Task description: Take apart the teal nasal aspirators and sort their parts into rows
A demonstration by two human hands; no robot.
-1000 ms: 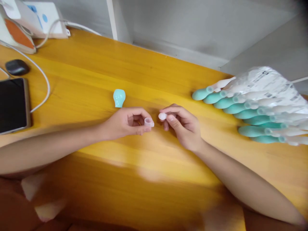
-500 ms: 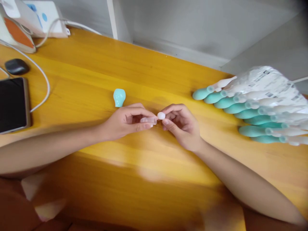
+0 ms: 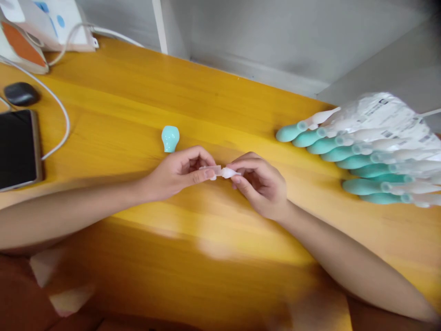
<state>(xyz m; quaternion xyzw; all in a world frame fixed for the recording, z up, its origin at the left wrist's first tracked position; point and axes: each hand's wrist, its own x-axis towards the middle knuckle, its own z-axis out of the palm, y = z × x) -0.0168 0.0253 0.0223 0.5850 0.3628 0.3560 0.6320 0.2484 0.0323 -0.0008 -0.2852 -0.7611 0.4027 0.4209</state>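
Between the thumb and fingers of my left hand is a small clear plastic tube, lying roughly level. My right hand pinches a white tapered tip, its wide end facing the tube. The two parts are very close; I cannot tell whether they touch. A glossy mint-green bulb stands on the table just beyond my left hand.
At right lies a row of several mint bulbs with clear and white nozzles, beside a printed plastic bag. A phone or tablet, black mouse and white cable are at left. A grey panel borders the table.
The white tip has turned from showing its round end to lying lengthwise, in line with the tube. My hands stay close together, and the bulb on the table has not moved.
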